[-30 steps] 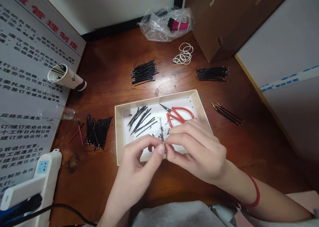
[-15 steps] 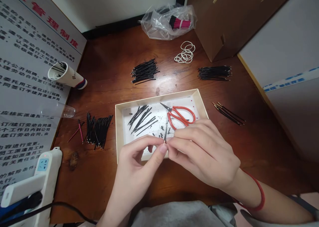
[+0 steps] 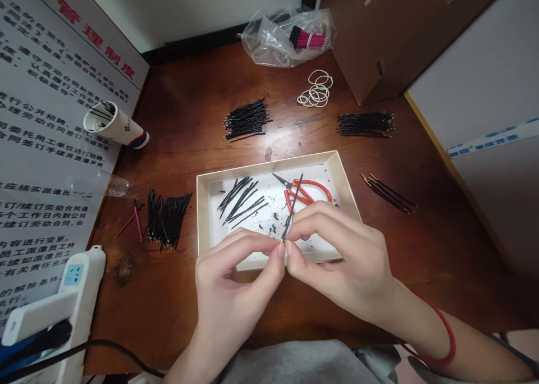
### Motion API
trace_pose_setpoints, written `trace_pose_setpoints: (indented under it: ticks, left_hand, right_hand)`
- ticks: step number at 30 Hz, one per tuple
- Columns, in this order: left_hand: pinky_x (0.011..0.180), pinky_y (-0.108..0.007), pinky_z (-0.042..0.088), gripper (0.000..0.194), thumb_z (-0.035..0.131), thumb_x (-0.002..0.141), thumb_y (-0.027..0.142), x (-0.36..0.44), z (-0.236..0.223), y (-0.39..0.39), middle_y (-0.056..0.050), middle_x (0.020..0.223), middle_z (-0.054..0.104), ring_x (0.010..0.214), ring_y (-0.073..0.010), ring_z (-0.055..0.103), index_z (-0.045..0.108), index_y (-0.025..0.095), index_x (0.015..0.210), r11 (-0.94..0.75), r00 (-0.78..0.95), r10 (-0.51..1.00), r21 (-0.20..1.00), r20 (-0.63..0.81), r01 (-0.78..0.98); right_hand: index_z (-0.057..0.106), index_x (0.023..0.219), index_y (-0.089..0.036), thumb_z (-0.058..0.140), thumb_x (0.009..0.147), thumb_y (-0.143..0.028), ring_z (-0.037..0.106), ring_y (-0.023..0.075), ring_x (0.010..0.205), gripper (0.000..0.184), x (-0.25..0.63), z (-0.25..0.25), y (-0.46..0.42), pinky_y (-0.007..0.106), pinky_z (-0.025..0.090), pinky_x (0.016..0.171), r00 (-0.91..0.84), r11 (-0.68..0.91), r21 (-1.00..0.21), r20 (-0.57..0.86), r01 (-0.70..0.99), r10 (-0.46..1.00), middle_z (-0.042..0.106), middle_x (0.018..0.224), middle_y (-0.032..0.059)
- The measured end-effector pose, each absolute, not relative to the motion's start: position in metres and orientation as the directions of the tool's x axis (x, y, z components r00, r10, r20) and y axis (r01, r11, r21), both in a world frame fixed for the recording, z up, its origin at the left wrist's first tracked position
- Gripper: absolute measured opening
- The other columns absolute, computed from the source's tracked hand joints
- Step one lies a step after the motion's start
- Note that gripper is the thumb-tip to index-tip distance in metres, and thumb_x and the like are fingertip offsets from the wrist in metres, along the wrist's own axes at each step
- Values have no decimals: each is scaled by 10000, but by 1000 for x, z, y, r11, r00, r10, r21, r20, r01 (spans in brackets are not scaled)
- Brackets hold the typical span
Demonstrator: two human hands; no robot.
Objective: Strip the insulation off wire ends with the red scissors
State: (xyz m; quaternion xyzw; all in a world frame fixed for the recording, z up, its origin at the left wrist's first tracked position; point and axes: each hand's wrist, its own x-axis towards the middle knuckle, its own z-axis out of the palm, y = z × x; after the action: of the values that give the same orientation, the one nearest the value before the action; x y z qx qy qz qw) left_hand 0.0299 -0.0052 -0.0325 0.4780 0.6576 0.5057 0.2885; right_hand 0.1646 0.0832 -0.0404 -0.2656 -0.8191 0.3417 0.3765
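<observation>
Between the fingertips of both hands is a thin black wire (image 3: pixel 293 207), standing up and leaning right above a shallow box (image 3: pixel 202 215). My left hand (image 3: pixel 240 277) pinches its lower end, where a small pale tip shows. Close beside it, my right hand (image 3: pixel 341 255) is closed with thumb and forefinger on the same wire. Inside the box lie several loose black wires (image 3: pixel 240 201), dark scraps (image 3: pixel 273 227) and red-handled scissors (image 3: pixel 314 190), partly hidden behind the wire and my right hand.
Black wire bundles lie at back middle (image 3: pixel 247 120), back right (image 3: pixel 365 124) and left (image 3: pixel 168 218). Brass-tipped wires (image 3: pixel 389 194) rest at right. Around the back are rubber bands (image 3: pixel 316 89), a plastic bag (image 3: pixel 269 39) and a cardboard box (image 3: pixel 387 30). A paper cup (image 3: pixel 122 128) and power strip (image 3: pixel 80 294) stand left.
The wire has tilted to the right and more of its length shows above my fingers. My right hand has shifted and its fingers have curled in, uncovering more of the wire.
</observation>
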Motion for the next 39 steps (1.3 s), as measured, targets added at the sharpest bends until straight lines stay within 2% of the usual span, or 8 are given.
trace_pose_setpoints:
  ticks: [6, 11, 19, 26, 31, 35, 37, 39]
  left_hand:
    - [622, -226, 505, 154, 708, 800, 40, 30, -36, -3, 48, 667, 673, 598, -90, 593, 667, 186, 769, -25, -356, 887, 801, 294, 598]
    - [572, -223, 496, 152, 703, 808, 47, 30, -36, -3, 45, 641, 664, 577, -93, 593, 649, 179, 755, -53, -325, 873, 733, 364, 678]
    - [599, -229, 482, 137, 674, 835, 28, 24, -33, -3, 13, 659, 651, 614, -107, 583, 640, 154, 795, -134, -170, 897, 618, 407, 774]
    - [639, -260, 496, 139, 645, 849, 22, 19, -30, -8, -29, 716, 670, 661, -143, 584, 642, 157, 882, -147, -65, 930, 527, 362, 837]
    - [625, -272, 481, 131, 629, 865, 29, 19, -30, -8, -32, 728, 667, 661, -146, 575, 636, 160, 870, -165, -38, 939, 544, 341, 823]
    - [633, -262, 467, 128, 639, 861, 43, 18, -28, -6, -16, 698, 635, 664, -136, 562, 622, 157, 805, -173, -16, 959, 629, 283, 758]
    - [629, -246, 453, 148, 641, 857, 51, 17, -25, -5, 3, 676, 632, 647, -121, 563, 610, 163, 765, -104, -92, 964, 677, 248, 729]
    - [614, -231, 442, 165, 645, 857, 76, 17, -23, -4, 24, 661, 643, 618, -106, 561, 613, 175, 729, 28, -241, 953, 737, 185, 675]
  right_hand:
    - [654, 830, -156, 653, 876, -65, 612, 141, 742, 103, 168, -43, 87, 305, 487, 737, -610, 736, -642, 500, 214, 614, 697, 787, 29]
    - [664, 869, -163, 605, 916, -67, 611, 148, 751, 121, 169, -45, 87, 321, 480, 722, -633, 755, -623, 504, 204, 588, 708, 807, 32]
    - [672, 835, -138, 603, 907, -42, 631, 161, 772, 138, 168, -45, 87, 315, 493, 741, -649, 771, -599, 502, 217, 572, 705, 800, 46]
    - [652, 820, -132, 595, 906, -55, 624, 161, 748, 129, 167, -45, 85, 329, 489, 728, -665, 769, -600, 483, 223, 570, 704, 785, 42]
    - [644, 775, -152, 606, 877, -60, 601, 155, 691, 142, 165, -45, 82, 325, 477, 684, -645, 752, -617, 481, 233, 594, 695, 757, 36]
    - [651, 748, -145, 620, 850, -35, 615, 155, 700, 153, 165, -43, 83, 314, 494, 693, -587, 742, -614, 507, 269, 632, 688, 736, 41]
    - [665, 783, -154, 645, 856, -44, 644, 149, 733, 134, 167, -42, 86, 299, 511, 723, -557, 720, -638, 505, 273, 659, 706, 767, 34]
    - [674, 835, -171, 656, 871, -57, 669, 143, 773, 121, 170, -43, 91, 285, 524, 756, -532, 681, -677, 482, 278, 696, 719, 807, 23]
